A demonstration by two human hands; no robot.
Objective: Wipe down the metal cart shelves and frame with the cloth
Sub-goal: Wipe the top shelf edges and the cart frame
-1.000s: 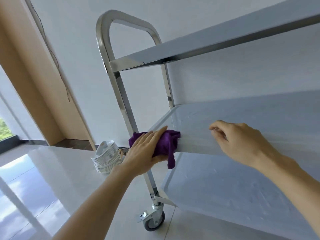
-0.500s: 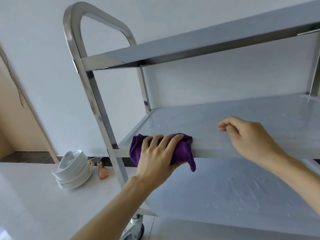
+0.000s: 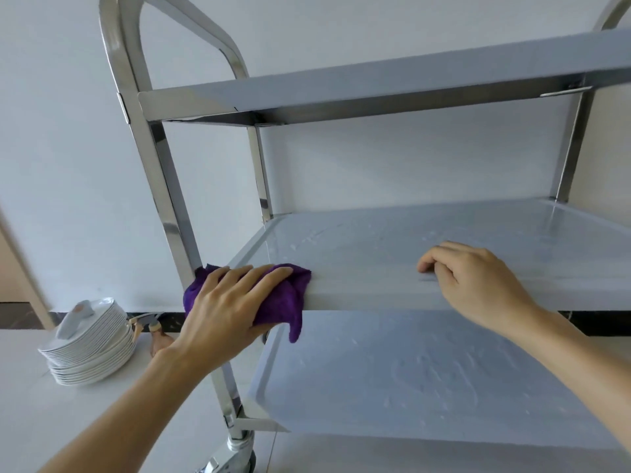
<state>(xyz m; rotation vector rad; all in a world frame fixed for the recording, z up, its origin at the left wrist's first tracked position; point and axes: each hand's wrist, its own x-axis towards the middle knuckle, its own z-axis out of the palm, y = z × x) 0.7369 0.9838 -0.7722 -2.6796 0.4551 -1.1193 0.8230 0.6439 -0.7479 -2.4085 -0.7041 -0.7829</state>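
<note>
The left hand (image 3: 222, 312), fingers spread flat on the purple cloth (image 3: 283, 302), has slid back to the middle shelf (image 3: 392, 268) corner; right hand (image 3: 478, 285) fingers curl over its edge.

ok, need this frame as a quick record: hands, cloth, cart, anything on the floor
left hand: presses cloth, fingers straight on top, thumb under
right hand: fingers curled over middle shelf front edge
cloth: purple, draped over middle shelf's front left corner
cart: metal, three shelves in view, one caster visible
middle shelf: streaky, possibly wet
floor: stack of white plates left of cart, spray bottle behind it
</note>
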